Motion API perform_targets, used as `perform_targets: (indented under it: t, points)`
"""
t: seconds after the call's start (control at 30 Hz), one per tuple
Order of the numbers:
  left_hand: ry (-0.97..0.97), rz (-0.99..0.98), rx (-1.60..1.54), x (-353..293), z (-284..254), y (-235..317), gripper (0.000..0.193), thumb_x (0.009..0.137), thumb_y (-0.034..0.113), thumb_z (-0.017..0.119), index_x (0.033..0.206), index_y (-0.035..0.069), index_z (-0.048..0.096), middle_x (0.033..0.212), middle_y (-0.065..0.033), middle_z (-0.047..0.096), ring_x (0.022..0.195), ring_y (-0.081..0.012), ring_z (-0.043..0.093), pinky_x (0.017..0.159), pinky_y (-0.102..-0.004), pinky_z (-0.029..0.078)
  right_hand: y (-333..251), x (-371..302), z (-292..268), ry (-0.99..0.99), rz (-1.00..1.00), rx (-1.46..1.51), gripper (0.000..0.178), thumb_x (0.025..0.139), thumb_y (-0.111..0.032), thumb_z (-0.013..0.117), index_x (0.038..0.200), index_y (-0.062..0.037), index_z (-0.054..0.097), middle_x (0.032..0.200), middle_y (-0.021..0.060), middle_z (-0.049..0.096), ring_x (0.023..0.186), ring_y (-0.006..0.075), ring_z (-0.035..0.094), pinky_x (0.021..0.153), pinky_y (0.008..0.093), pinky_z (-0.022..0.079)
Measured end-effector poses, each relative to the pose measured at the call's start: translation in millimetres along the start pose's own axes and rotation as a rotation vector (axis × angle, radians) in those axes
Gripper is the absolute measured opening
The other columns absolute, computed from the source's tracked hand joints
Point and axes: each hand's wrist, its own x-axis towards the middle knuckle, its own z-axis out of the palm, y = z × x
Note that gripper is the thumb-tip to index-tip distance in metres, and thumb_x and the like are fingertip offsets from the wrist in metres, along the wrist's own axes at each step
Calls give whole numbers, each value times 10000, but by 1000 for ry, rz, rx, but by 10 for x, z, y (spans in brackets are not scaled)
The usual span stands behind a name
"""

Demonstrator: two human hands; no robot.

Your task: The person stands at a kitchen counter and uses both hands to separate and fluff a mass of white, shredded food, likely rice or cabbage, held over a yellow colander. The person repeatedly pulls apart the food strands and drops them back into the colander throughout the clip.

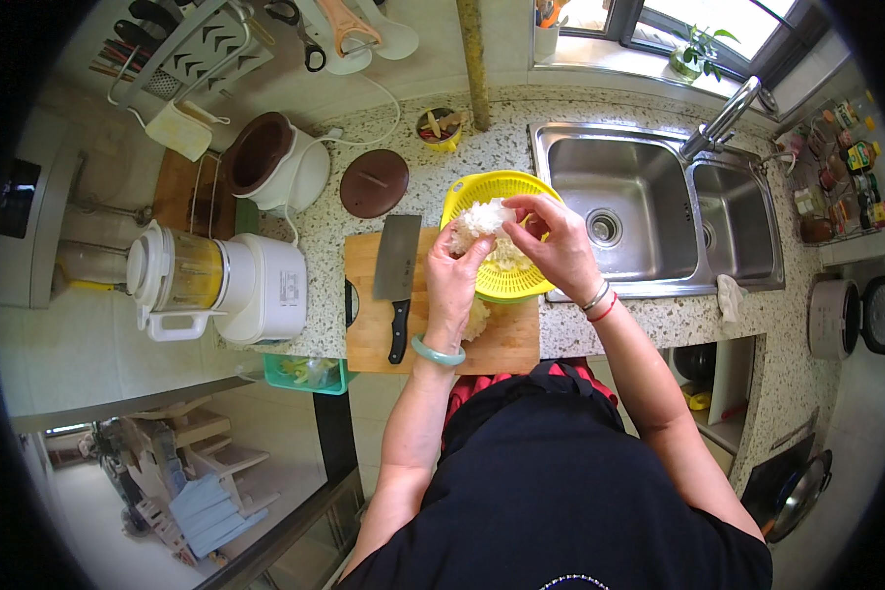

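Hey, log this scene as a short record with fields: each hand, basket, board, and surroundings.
Left hand: holding a frilly white piece
Right hand: fingers at the piece's right side; exact grip unclear
Basket: yellow basket beneath the hands, more white pieces inside
Board: wooden board, with a black-handled cleaver lying left of the left hand
Surroundings: double sink to the right

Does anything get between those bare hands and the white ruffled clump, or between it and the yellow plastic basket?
Nothing visible does: the bare left hand and right hand touch the white ruffled clump directly, holding it over the yellow plastic basket.
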Motion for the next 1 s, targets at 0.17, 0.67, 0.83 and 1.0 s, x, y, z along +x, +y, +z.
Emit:
perform_targets:
  t: [0.17, 0.67, 0.83, 1.0]
  points:
    - [1, 6, -18, -1, 4, 16, 263, 868, 2, 650, 1130, -12, 619, 1027, -70, 680, 881, -131, 666, 796, -250, 542, 29, -5, 29, 47, -149, -98, 118, 814, -38, 682, 903, 9, 619, 782, 117, 629, 676, 222, 647, 618, 304, 528]
    - [27, -52, -45, 9, -72, 7, 271, 867, -3, 642, 1137, -11, 622, 1008, -78, 683, 855, -143, 670, 796, -263, 552, 176, -6, 37, 146, 138, 23, 65, 846, -36, 637, 889, 11, 647, 725, 75, 673, 623, 116, 658, 569, 255, 526]
    - [26, -49, -89, 16, -66, 14, 272, 867, -1, 643, 1138, -10, 624, 1006, -84, 683, 863, -155, 671, 802, -271, 555, 182, -11, -4, -8, 322, 237, 150, 896, 9, 541, 996, 15, 652, 855, 93, 692, 728, 138, 700, 556, 242, 541]
    - [25, -55, -48, 36, -64, 5, 273, 863, -4, 646, 1135, -12, 623, 1015, -85, 683, 882, -149, 669, 812, -269, 551, 244, -19, 54, 30, 166, 151, 147, 905, 5, 536, 998, 2, 650, 900, 105, 678, 761, 167, 708, 569, 253, 547]
